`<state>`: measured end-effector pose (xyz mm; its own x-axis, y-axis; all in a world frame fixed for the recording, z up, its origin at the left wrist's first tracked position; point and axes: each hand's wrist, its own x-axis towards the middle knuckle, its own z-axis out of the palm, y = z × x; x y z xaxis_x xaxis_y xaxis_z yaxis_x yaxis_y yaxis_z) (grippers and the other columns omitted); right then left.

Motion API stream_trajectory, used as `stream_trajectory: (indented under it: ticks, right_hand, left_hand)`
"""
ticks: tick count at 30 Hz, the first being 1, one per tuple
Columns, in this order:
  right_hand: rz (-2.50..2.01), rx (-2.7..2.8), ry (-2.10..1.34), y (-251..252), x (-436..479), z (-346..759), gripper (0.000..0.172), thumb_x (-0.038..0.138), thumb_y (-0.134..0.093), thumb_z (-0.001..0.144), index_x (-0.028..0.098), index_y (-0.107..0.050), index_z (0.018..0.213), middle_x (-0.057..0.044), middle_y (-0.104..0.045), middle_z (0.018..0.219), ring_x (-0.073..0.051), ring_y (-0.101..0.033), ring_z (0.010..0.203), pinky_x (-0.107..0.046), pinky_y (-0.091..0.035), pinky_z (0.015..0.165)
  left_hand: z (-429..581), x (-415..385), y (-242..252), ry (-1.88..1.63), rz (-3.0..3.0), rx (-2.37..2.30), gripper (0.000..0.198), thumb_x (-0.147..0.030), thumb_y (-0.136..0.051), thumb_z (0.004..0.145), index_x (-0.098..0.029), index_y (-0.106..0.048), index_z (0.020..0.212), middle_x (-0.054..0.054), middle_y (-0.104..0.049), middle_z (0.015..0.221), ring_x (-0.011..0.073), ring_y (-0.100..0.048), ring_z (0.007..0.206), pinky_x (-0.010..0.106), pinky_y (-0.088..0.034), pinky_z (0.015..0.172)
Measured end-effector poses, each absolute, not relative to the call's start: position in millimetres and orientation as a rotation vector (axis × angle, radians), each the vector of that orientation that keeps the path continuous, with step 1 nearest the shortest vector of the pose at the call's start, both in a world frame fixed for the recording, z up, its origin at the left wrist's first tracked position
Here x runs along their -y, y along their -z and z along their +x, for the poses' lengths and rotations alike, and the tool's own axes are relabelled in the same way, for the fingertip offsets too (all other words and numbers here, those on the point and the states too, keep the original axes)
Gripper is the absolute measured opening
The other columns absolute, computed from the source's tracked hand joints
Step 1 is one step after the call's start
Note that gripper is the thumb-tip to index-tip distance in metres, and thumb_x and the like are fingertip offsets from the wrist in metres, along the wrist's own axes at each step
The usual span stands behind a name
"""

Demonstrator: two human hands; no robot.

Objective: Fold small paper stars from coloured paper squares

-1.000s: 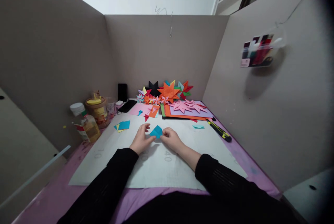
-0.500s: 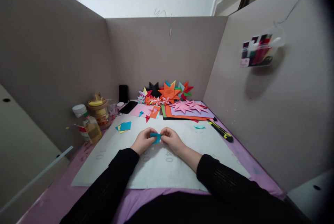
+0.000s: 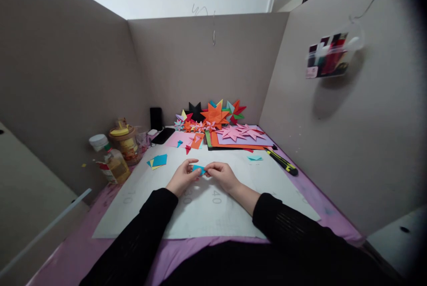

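A small blue piece of paper (image 3: pixel 199 169) is held between my two hands, above the middle of the white sheet (image 3: pixel 213 219). My left hand (image 3: pixel 183 178) has its thumb at the paper's left end, with the index finger raised apart above it. At the right end, my right hand (image 3: pixel 224 175) pinches the paper between thumb and fingers. Blue and yellow squares (image 3: pixel 159 160) lie to the left of my hands. A folded turquoise piece (image 3: pixel 255 158) rests on the sheet to the right.
Folded paper stars (image 3: pixel 215 115) stand along the back, with pink stars (image 3: pixel 231 133) on stacked coloured sheets. A yellow-black cutter (image 3: pixel 282 162) lies at the right. Bottle (image 3: pixel 116 166), jar (image 3: pixel 127 143) and phone (image 3: pixel 163 135) are at the left. Grey partitions (image 3: pixel 207 63) surround the table.
My left index finger has lifted off the blue paper, and the left grip looks looser. The paper shows a narrower shape. The whole view has shifted slightly.
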<state>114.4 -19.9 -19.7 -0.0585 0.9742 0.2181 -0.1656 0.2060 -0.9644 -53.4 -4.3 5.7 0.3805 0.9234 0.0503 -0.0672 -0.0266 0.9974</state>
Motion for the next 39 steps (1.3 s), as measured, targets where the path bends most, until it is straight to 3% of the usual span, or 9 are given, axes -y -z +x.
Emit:
stream_trajectory:
  ticks: [3, 9, 14, 23, 32, 39]
  right_hand:
    - [-0.935, 1.282, -1.133, 18, 22, 113, 0.012, 0.019, -0.059, 0.066, 0.016, -0.069, 0.074, -0.001, -0.065, 0.061, -0.013, -0.058, 0.059, -0.026, -0.045, 0.061]
    - [-0.985, 1.389, -1.045, 16, 25, 112, 0.013, 0.023, -0.060, 0.068, 0.017, -0.068, 0.076, -0.002, -0.065, 0.068, -0.014, -0.058, 0.064, -0.028, -0.045, 0.065]
    - [-0.915, 1.343, -1.081, 21, 22, 110, 0.021, 0.024, -0.063, 0.067, 0.018, -0.058, 0.086, 0.001, -0.060, 0.074, -0.012, -0.057, 0.067, -0.026, -0.044, 0.065]
    - [-0.988, 1.295, -0.940, 24, 19, 108, 0.020, 0.019, -0.060, 0.066, 0.020, -0.047, 0.081, 0.006, -0.048, 0.063, -0.009, -0.048, 0.057, -0.022, -0.038, 0.055]
    - [-1.006, 1.321, -1.024, 20, 23, 106, 0.025, 0.016, -0.059, 0.065, 0.020, -0.046, 0.087, 0.004, -0.056, 0.066, -0.011, -0.054, 0.061, -0.024, -0.041, 0.060]
    - [-0.984, 1.230, -1.114, 19, 18, 105, 0.034, 0.017, -0.062, 0.061, 0.023, -0.036, 0.083, 0.010, -0.053, 0.054, -0.010, -0.052, 0.049, -0.022, -0.039, 0.051]
  left_hand:
    - [-53, 6, -6, -0.930, 1.422, -0.894, 0.050, -0.032, -0.068, 0.066, -0.015, -0.047, 0.108, -0.002, -0.057, 0.064, 0.0104, -0.055, 0.055, 0.021, -0.042, 0.052]
    - [-53, 6, -5, -0.894, 1.466, -0.941, 0.045, -0.029, -0.066, 0.066, -0.016, -0.045, 0.103, -0.003, -0.056, 0.063, 0.0094, -0.052, 0.051, 0.020, -0.039, 0.049]
    - [-50, 7, -3, -0.943, 1.536, -0.986, 0.036, -0.026, -0.062, 0.069, -0.017, -0.043, 0.099, -0.005, -0.053, 0.060, 0.0084, -0.049, 0.049, 0.019, -0.037, 0.047]
    - [-49, 3, 6, -1.027, 1.824, -1.000, 0.032, -0.024, -0.059, 0.071, -0.018, -0.046, 0.100, -0.004, -0.054, 0.067, 0.0103, -0.052, 0.058, 0.021, -0.039, 0.056]
    - [-50, 6, 6, -0.991, 1.849, -0.985, 0.030, -0.023, -0.054, 0.074, -0.018, -0.043, 0.101, -0.002, -0.058, 0.069, 0.0123, -0.057, 0.059, 0.023, -0.042, 0.058]
    - [-50, 5, 3, -1.007, 1.770, -0.945, 0.033, -0.025, -0.057, 0.073, -0.018, -0.041, 0.102, -0.003, -0.058, 0.066, 0.0127, -0.058, 0.058, 0.023, -0.042, 0.056]
